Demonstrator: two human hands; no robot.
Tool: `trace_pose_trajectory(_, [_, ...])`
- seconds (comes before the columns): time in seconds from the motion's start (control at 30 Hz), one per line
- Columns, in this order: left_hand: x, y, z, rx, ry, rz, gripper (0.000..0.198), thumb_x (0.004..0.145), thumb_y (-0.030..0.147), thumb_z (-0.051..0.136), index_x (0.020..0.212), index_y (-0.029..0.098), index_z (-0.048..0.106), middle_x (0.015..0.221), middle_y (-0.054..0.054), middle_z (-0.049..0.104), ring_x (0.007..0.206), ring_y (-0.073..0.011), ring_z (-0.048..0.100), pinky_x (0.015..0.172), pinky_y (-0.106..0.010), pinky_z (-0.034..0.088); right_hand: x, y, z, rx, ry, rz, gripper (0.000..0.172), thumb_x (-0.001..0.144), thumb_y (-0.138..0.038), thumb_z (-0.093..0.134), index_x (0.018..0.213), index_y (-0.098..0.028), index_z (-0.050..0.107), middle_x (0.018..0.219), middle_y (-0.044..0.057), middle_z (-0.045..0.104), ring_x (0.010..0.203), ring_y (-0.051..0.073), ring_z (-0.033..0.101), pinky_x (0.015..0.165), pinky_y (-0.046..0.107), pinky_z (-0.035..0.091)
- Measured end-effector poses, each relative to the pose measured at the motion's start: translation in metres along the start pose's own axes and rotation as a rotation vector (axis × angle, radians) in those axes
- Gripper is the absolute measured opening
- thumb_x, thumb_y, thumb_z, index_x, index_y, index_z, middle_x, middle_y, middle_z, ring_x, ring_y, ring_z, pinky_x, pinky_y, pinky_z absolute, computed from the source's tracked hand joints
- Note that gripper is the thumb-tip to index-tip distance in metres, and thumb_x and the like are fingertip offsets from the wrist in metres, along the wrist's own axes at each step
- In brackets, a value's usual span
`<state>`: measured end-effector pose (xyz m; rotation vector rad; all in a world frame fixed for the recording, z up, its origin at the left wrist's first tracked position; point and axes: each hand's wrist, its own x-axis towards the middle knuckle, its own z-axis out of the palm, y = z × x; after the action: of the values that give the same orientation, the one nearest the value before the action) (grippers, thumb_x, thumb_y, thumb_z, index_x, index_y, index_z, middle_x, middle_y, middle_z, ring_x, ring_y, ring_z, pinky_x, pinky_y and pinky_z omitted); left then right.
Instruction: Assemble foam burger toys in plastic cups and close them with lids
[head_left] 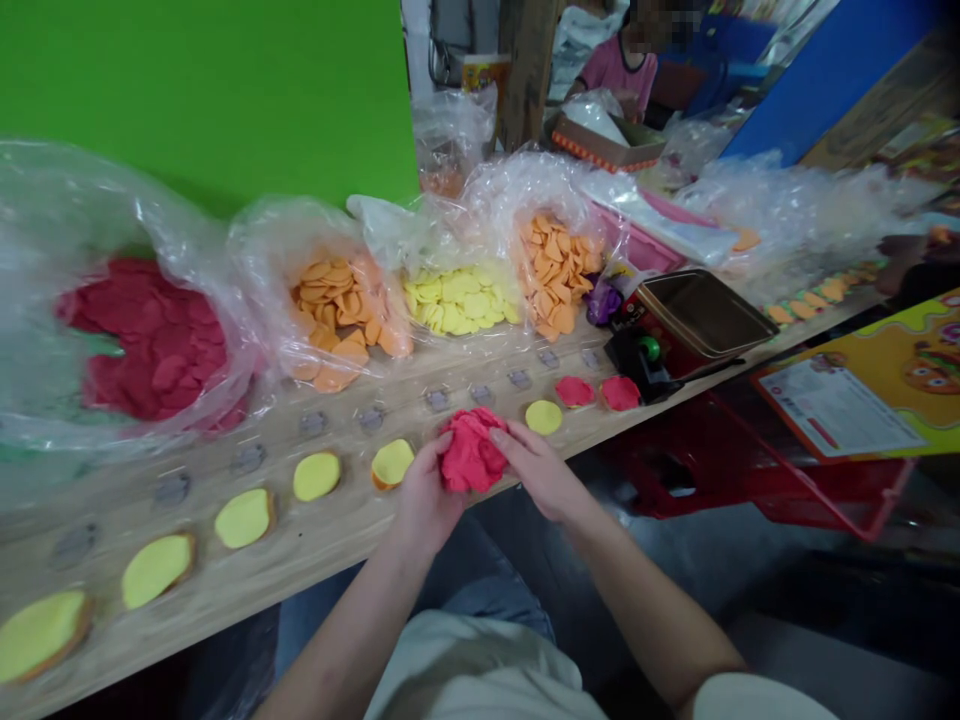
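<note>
Over the near edge of the long wooden board [330, 535], a lump of red modelling dough [471, 452] sits between the person's two hands, its long axis running away from the body and leaning slightly left. Whether it touches the wood below cannot be told. The left hand [427, 495] lies a little nearer the body and cups the lump's lower left side, its fingers curled and closed together against the dough, the thumb hidden. The right hand [541, 472] comes in from the other side, with its fingers [506, 437] held close together and their tips pressing the lump's right flank. Both forearms angle inward. Just beyond the lump lie a yellow disc [544, 417] and two red discs [596, 393], while a row of yellow discs on orange bases [244, 518] runs off to the left.
</note>
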<state>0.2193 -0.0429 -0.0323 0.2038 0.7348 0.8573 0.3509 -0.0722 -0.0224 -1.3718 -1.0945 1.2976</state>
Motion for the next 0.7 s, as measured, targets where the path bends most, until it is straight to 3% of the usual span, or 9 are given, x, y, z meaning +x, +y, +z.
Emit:
trace_pose_trajectory(0.07, [0.0,-0.001,0.006,0.044,0.023,0.087,0.022,0.081,0.028,0.054,0.101,0.021,0.058,0.098,0.0,0.064,0.087,-0.0115,0.061,0.076,-0.022,0.048,-0.003,-0.004,0.007,-0.114,0.129,-0.121,0.033,0.088,-0.041,0.039,0.105,-0.02,0.058,0.099,0.006,0.064,0.093,0.017,0.058,0.082,0.033,0.047])
trace_pose_trajectory(0.13, [-0.003,0.001,0.012,0.085,-0.011,0.004,0.031,0.08,0.042,0.052,0.105,0.023,0.056,0.1,-0.001,0.063,0.088,-0.0128,0.06,0.073,-0.023,0.049,-0.009,-0.009,0.013,-0.278,0.22,-0.247,0.031,0.089,-0.036,0.037,0.108,-0.021,0.057,0.105,0.006,0.062,0.101,0.018,0.055,0.09,0.036,0.043])
trace_pose_trajectory(0.2, [-0.006,0.006,0.014,0.076,-0.071,-0.171,0.043,0.079,0.054,0.046,0.105,0.022,0.056,0.1,-0.004,0.064,0.088,-0.0165,0.061,0.071,-0.028,0.05,-0.014,-0.011,0.016,-0.409,0.188,-0.362,0.031,0.088,-0.031,0.04,0.113,-0.022,0.056,0.118,0.006,0.057,0.113,0.02,0.048,0.099,0.038,0.034])
trace_pose_trajectory(0.27, [-0.006,0.009,0.012,0.03,-0.104,-0.275,0.046,0.079,0.057,0.043,0.101,0.019,0.058,0.095,-0.006,0.065,0.085,-0.0183,0.062,0.073,-0.032,0.051,-0.016,-0.011,0.016,-0.396,0.105,-0.387,0.03,0.087,-0.031,0.043,0.111,-0.023,0.058,0.121,0.005,0.055,0.116,0.02,0.046,0.102,0.038,0.032])
trace_pose_trajectory(0.37, [0.001,0.008,0.003,-0.008,-0.101,-0.324,0.031,0.083,0.04,0.048,0.095,0.014,0.058,0.09,-0.009,0.066,0.084,-0.0184,0.062,0.078,-0.034,0.05,-0.008,-0.003,0.004,-0.042,0.193,-0.18,0.029,0.086,-0.038,0.043,0.101,-0.021,0.061,0.102,0.004,0.064,0.096,0.017,0.058,0.088,0.035,0.044])
trace_pose_trajectory(0.5, [0.007,0.001,-0.009,0.026,-0.093,-0.315,0.025,0.081,0.02,0.05,0.105,0.015,0.055,0.098,-0.009,0.065,0.09,-0.0195,0.062,0.082,-0.036,0.049,0.012,0.013,-0.038,0.445,0.339,0.141,0.031,0.078,-0.046,0.052,0.092,-0.019,0.059,0.083,0.002,0.065,0.071,0.015,0.061,0.066,0.029,0.05])
trace_pose_trajectory(0.6, [0.007,0.001,-0.012,0.153,-0.112,-0.328,0.033,0.079,0.017,0.051,0.112,0.018,0.053,0.108,-0.009,0.062,0.091,-0.0202,0.062,0.08,-0.035,0.05,0.018,0.021,-0.075,0.471,0.411,0.193,0.026,0.069,-0.039,0.065,0.084,-0.019,0.058,0.074,0.0,0.063,0.063,0.011,0.057,0.057,0.023,0.046])
trace_pose_trajectory(0.7, [0.008,-0.003,-0.005,0.312,-0.103,-0.35,0.04,0.076,0.019,0.057,0.116,0.019,0.051,0.109,-0.009,0.062,0.089,-0.0199,0.063,0.082,-0.036,0.049,0.017,0.024,-0.093,0.44,0.468,0.189,0.027,0.063,-0.035,0.07,0.083,-0.02,0.058,0.074,-0.001,0.062,0.062,0.011,0.056,0.054,0.021,0.044])
